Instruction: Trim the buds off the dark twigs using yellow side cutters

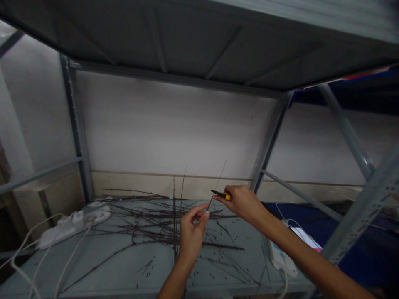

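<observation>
My left hand pinches a thin dark twig between thumb and fingers. The twig slants up to the right, its tip in front of the pale wall. My right hand is closed around a small black-and-yellow hand tool, whose exact kind I cannot make out. Its black end points left and lies across the twig, just above my left fingertips; whether it touches the twig I cannot tell. Beneath both hands, a loose heap of dark twigs spreads over the grey shelf, with short cut pieces scattered about.
At the left stands a white power strip with plugs and cables. Another white power strip lies by the right edge. Grey metal posts frame the shelf, and an upper shelf hangs overhead. A blue surface adjoins at right.
</observation>
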Tool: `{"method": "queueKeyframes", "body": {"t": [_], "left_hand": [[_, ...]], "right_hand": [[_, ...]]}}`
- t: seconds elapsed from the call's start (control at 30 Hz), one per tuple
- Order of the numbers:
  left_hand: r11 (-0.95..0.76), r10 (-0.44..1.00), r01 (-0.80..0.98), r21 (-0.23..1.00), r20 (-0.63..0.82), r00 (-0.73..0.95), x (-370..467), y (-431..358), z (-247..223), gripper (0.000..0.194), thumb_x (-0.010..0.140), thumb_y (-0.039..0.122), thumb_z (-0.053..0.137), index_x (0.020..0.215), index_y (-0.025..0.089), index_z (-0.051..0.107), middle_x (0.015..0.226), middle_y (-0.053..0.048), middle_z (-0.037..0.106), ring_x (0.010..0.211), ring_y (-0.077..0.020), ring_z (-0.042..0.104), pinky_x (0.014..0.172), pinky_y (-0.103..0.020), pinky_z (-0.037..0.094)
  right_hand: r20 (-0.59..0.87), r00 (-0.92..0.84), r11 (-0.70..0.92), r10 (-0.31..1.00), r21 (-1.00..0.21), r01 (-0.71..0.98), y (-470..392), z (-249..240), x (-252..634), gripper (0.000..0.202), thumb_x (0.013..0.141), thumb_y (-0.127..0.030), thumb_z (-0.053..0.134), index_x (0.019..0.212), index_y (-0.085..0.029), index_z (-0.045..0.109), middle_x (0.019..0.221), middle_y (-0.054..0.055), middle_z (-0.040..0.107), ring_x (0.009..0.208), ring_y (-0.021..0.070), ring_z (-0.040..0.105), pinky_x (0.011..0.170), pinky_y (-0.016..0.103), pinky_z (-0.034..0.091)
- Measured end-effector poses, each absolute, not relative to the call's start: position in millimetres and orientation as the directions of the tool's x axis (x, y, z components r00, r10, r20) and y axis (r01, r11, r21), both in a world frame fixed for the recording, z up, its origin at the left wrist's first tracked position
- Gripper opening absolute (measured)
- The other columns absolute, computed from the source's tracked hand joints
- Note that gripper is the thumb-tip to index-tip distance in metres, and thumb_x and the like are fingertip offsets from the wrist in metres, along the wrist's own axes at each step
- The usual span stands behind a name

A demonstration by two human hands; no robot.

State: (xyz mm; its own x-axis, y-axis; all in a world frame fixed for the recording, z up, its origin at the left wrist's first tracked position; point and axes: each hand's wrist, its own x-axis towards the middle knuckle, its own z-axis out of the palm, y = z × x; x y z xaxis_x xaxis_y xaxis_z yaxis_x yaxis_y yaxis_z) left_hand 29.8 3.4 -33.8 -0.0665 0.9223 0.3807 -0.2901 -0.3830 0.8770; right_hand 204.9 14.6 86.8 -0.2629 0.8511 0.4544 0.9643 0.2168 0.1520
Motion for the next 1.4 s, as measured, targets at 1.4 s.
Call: {"method": "queueKeyframes", "body": {"t": [1.4], "left_hand": [[-0.291, 0.952, -0.647, 0.705, 0.279, -0.125, -14.2, 4.8, -22.7, 0.042, 0.077, 0.051, 0.079, 0.098, 0.015, 0.075, 0.071, -0.001, 0.054, 0.061, -0.0102, 0.046, 0.052, -0.021, 0.043]], "right_hand": [[0.316, -0.188, 0.367, 0.930, -0.831, 0.419, 83.7, 28.7, 109.9, 0.047, 0.086, -0.056, 0.060, 0.062, -0.016, 0.064, 0.049, 0.000, 0.056, 0.043, 0.0128, 0.053, 0.044, 0.022, 0.042]]}}
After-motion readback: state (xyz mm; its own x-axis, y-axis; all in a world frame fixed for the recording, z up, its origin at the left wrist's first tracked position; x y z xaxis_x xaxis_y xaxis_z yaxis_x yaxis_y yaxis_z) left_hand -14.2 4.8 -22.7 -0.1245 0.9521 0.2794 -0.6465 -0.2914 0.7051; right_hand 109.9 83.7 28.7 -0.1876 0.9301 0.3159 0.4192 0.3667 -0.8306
